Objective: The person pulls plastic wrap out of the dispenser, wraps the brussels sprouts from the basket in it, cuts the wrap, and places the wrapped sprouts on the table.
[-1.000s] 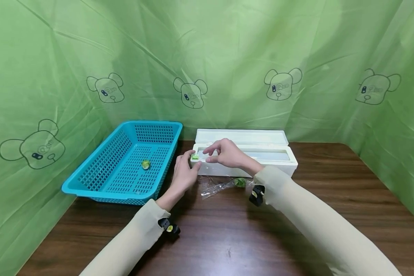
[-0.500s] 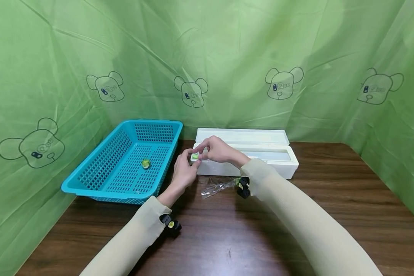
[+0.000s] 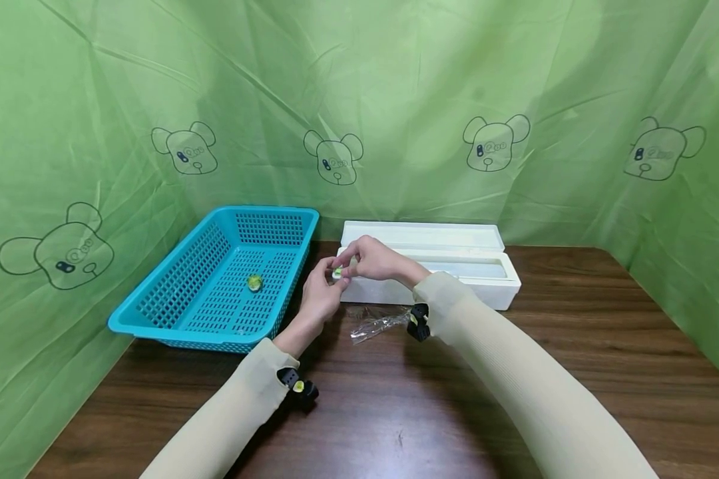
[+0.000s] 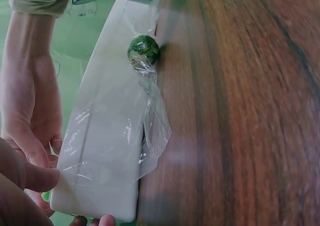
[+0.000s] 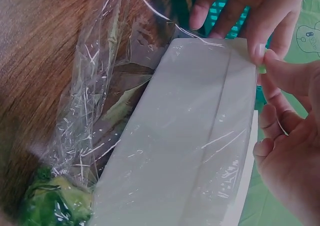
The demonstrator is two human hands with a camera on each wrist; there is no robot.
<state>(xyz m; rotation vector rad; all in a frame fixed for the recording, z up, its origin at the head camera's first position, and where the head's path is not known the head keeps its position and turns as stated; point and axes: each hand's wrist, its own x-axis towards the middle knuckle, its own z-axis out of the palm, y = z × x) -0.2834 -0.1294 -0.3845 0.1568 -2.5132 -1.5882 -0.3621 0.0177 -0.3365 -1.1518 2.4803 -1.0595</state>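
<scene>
A white cling film dispenser box [image 3: 434, 293] lies across the table with its long lid raised at the back. My left hand [image 3: 322, 296] grips the box's left end, thumb on the upper edge and fingers round the end. At that same corner my right hand [image 3: 374, 258] pinches a small green slide cutter [image 3: 337, 273], mostly covered by the fingertips. Clear cling film [image 4: 157, 131] hangs over the box front onto the table. A Brussels sprout [image 4: 143, 52] is wrapped in the film; in the head view the right wrist hides it.
To the left stands a blue plastic basket [image 3: 122, 322] with one sprout [image 3: 254, 283] inside. Its right wall is close to my left hand. Green sheeting [image 3: 419, 86] with mouse-face drawings encloses the brown wooden table [image 3: 383, 412] at the back and sides.
My right hand has moved left along the box to its left end, and its fingers have closed on the green slide cutter. The left hand has stayed at the box's left end.
</scene>
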